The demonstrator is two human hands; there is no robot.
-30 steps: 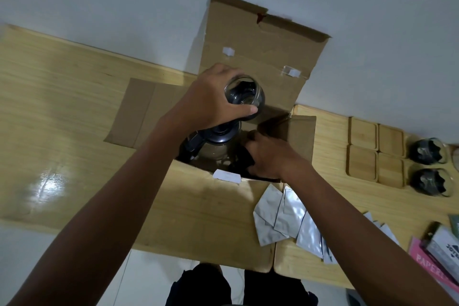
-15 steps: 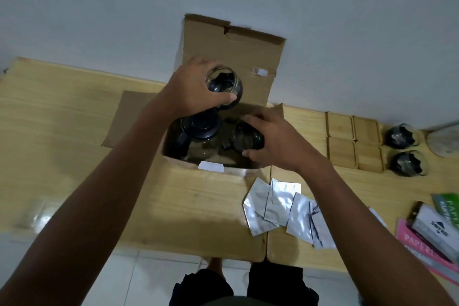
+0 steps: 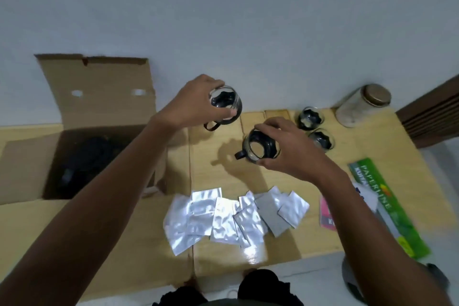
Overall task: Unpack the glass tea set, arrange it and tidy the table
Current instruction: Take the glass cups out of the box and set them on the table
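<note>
My left hand (image 3: 196, 102) grips a glass cup (image 3: 224, 104) with a black holder and handle, held in the air above the table's far side. My right hand (image 3: 288, 149) grips a second glass cup (image 3: 260, 148) of the same kind, lower and to the right, just above the wooden table (image 3: 372, 146). Two more such cups (image 3: 310, 118) (image 3: 320, 140) stand on the table beyond my right hand. The open cardboard box (image 3: 99, 92) stands at the left; a dark teapot (image 3: 84, 156) is dimly visible inside it.
Several silver foil sachets (image 3: 223, 216) lie spread on the table near me. A jar with a metal lid (image 3: 362, 104) stands at the far right by the wall. A green paper pack (image 3: 387, 206) and a pink packet (image 3: 325, 213) lie at the right edge.
Both hands have come out of the box and moved right over the table, each carrying a cup. The view has swung right, so the box now sits at the left.
</note>
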